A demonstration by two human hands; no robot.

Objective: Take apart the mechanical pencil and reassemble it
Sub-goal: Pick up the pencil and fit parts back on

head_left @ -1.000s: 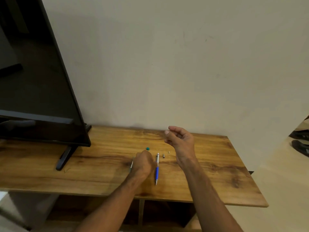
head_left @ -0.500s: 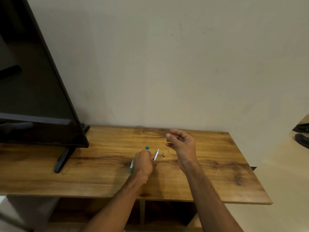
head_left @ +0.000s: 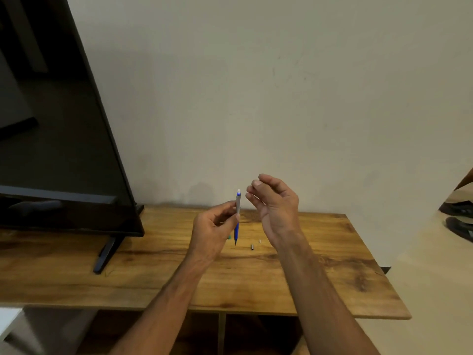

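My left hand [head_left: 212,233] is shut on the mechanical pencil [head_left: 237,216] and holds it upright above the wooden table [head_left: 332,267]. The pencil has a silver upper barrel, a blue lower grip, a dark tip pointing down and a white end on top. My right hand [head_left: 275,203] is raised just right of the pencil's top, with fingertips pinched together; anything thin between them is too small to see. A small grey metal part [head_left: 252,246] and a tiny white part [head_left: 260,241] lie on the table. A teal part [head_left: 229,237] peeks out behind my left hand.
A large black TV [head_left: 64,149] stands on the table's left side, its stand leg [head_left: 105,254] reaching toward the front. A plain wall runs behind the table. Dark shoes [head_left: 458,213] lie on the floor at the far right. Open shelves sit under the tabletop.
My left hand has picked the pencil up off the table and turned it upright. My right hand has risen and now sits beside the pencil's top.
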